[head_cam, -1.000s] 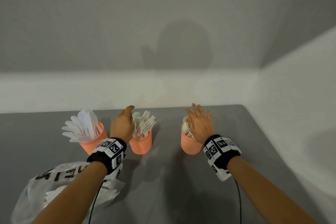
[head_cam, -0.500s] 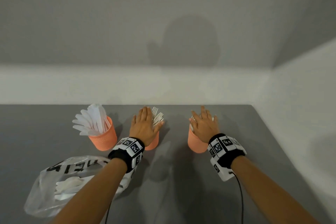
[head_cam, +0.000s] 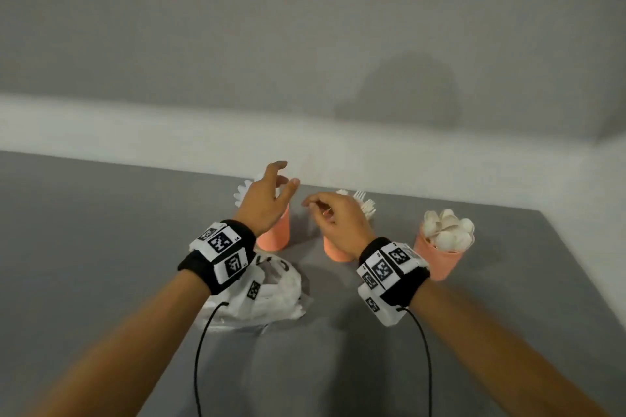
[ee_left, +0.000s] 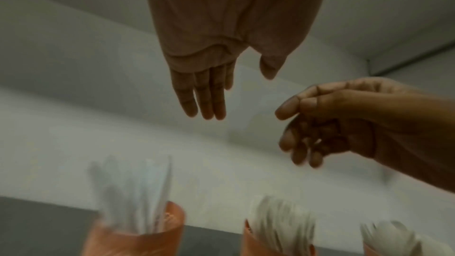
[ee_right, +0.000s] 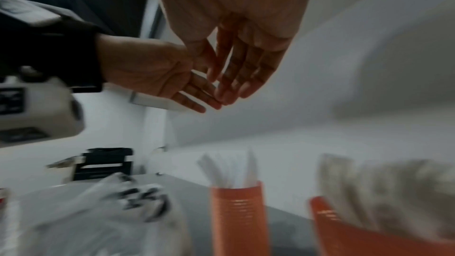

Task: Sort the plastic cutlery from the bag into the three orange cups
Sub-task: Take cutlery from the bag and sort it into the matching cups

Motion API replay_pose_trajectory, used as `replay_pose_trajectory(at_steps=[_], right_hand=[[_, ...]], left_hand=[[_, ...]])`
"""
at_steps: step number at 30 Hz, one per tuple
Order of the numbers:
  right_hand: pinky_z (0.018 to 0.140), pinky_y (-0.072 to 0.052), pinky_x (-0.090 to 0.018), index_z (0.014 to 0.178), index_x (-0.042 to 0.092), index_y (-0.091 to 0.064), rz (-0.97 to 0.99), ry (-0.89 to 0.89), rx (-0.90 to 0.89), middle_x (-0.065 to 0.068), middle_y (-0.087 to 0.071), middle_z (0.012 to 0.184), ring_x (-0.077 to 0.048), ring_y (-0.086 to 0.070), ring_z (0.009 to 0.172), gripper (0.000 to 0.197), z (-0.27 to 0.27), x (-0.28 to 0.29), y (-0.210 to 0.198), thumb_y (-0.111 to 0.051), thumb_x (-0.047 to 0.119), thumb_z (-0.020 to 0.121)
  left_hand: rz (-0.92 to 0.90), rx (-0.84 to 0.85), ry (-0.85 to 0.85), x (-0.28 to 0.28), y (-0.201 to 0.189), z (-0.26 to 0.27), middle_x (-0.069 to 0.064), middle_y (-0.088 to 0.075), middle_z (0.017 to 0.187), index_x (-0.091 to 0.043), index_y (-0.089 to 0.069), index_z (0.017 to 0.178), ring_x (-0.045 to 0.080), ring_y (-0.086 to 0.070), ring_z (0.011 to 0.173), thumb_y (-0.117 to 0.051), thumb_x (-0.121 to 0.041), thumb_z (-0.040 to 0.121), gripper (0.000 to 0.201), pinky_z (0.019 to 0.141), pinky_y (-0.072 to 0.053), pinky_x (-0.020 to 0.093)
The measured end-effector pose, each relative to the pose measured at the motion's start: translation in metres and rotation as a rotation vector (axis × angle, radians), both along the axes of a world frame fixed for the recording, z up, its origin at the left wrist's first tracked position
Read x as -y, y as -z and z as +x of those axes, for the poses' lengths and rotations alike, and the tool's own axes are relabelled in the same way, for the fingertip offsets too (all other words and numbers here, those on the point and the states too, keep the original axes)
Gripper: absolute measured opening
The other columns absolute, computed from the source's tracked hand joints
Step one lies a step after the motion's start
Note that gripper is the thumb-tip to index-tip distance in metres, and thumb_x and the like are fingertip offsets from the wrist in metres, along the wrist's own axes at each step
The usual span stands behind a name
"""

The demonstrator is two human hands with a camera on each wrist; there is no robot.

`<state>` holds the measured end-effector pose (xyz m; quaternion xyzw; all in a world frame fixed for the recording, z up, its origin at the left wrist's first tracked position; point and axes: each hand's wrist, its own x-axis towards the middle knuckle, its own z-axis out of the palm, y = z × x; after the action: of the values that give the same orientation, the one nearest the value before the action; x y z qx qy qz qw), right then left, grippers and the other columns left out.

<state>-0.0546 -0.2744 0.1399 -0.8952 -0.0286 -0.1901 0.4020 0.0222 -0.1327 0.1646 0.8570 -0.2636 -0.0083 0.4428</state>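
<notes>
Bare recording room – grey table (head_cam: 101,247), blank white walls (head_cam: 305,27).

Three cups stood in a row on the table (head_cam: 101,247): knives' cup (head_cam: 276,234) left, forks' cup (head_cam: 335,250) middle, spoons' cup (head_cam: 438,259) right. The bag (head_cam: 271,298) lay before the left one.

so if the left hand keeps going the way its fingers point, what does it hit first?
Probably nothing on the table. The left hand hangs above the knife cup, fingers aimed past it toward the back wall; the right hand sits off to the side. Depth is unclear.
</notes>
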Motion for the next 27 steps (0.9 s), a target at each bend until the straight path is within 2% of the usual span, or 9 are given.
replay_pose_trajectory(at_steps=[3,5,7,10,12,15,18,22,27], right_hand=[[0.064,-0.047,-0.023,0.094,0.006,-0.069,-0.019,-0.199,-0.108,-0.012,-0.069,0.076,-0.02,-0.059,0.065,0.016,0.0,-0.057,0.008,-0.056,0.014,0.088],[0.066,-0.046,-0.028,0.089,0.004,-0.068,-0.096,-0.303,-0.23,-0.01,-0.066,0.074,-0.02,-0.057,0.066,0.016,0.002,-0.088,0.024,-0.055,0.013,0.088],[0.07,-0.045,-0.032,0.09,0.006,-0.068,-0.266,-0.341,-0.339,-0.009,-0.067,0.081,-0.025,-0.06,0.076,0.021,0.005,-0.109,0.039,-0.05,0.016,0.089],[0.08,-0.042,-0.034,0.099,0.01,-0.069,-0.491,-0.246,-0.445,-0.011,-0.068,0.105,-0.031,-0.06,0.099,0.027,0.011,-0.123,0.056,-0.043,0.018,0.092],[0.092,-0.04,-0.035,0.112,0.01,-0.065,-0.544,-0.201,-0.54,-0.014,-0.064,0.118,-0.032,-0.056,0.113,0.028,0.019,-0.127,0.069,-0.044,0.017,0.093],[0.11,-0.032,-0.039,0.132,0.014,-0.051,-0.543,-0.171,-0.668,-0.011,-0.051,0.137,-0.031,-0.043,0.129,0.044,0.035,-0.132,0.092,-0.054,0.027,0.09],[0.113,-0.027,-0.039,0.14,0.018,-0.039,-0.471,-0.216,-0.786,-0.01,-0.042,0.145,-0.03,-0.036,0.134,0.059,0.044,-0.137,0.106,-0.06,0.028,0.086],[0.111,-0.029,-0.038,0.146,0.025,-0.024,-0.461,-0.259,-0.878,-0.011,-0.041,0.145,-0.032,-0.038,0.132,0.066,0.051,-0.14,0.109,-0.056,0.022,0.089],[0.114,-0.025,-0.044,0.143,0.031,-0.031,-0.466,-0.243,-0.949,-0.005,-0.037,0.148,-0.03,-0.032,0.138,0.066,0.055,-0.154,0.114,-0.047,0.058,0.085]], left_hand=[[-0.057,0.053,-0.131,-0.053,0.003,0.003,0.008,-0.064,0.094,-0.009,-0.056,0.096,0.024,-0.062,0.092,-0.054,-0.008,0.089,0.007,0.086,-0.049,0.036],[-0.049,0.013,-0.171,-0.085,0.015,0.001,0.005,-0.062,0.088,-0.011,-0.055,0.083,0.022,-0.059,0.085,-0.055,-0.001,0.085,0.01,0.08,-0.049,0.03],[0.02,-0.021,-0.203,-0.11,0.03,-0.004,0.005,-0.063,0.09,-0.013,-0.056,0.077,0.023,-0.059,0.09,-0.058,-0.004,0.083,0.011,0.076,-0.042,0.025],[0.195,-0.056,-0.201,-0.135,0.061,-0.011,0.009,-0.059,0.11,-0.016,-0.059,0.072,0.025,-0.054,0.108,-0.064,-0.013,0.082,0.012,0.086,-0.034,0.023],[0.321,-0.103,-0.21,-0.145,0.083,-0.013,0.011,-0.049,0.13,-0.019,-0.066,0.075,0.026,-0.044,0.123,-0.066,-0.02,0.082,0.006,0.098,-0.032,0.028],[0.429,-0.168,-0.225,-0.151,0.107,-0.016,0.015,-0.034,0.145,-0.02,-0.07,0.1,0.028,-0.03,0.137,-0.062,-0.023,0.085,0.018,0.111,-0.027,0.033],[0.428,-0.28,-0.195,-0.151,0.113,-0.019,0.016,-0.045,0.137,-0.015,-0.062,0.117,0.028,-0.044,0.127,-0.055,-0.012,0.088,0.03,0.102,-0.035,0.028],[0.424,-0.277,-0.135,-0.154,0.11,-0.018,0.013,-0.055,0.126,-0.013,-0.061,0.118,0.028,-0.054,0.116,-0.045,0.004,0.084,0.042,0.096,-0.038,0.025],[0.448,-0.266,-0.103,-0.164,0.103,-0.014,0.012,-0.055,0.125,-0.013,-0.06,0.12,0.027,-0.053,0.117,-0.043,0.006,0.084,0.044,0.098,-0.037,0.025]])
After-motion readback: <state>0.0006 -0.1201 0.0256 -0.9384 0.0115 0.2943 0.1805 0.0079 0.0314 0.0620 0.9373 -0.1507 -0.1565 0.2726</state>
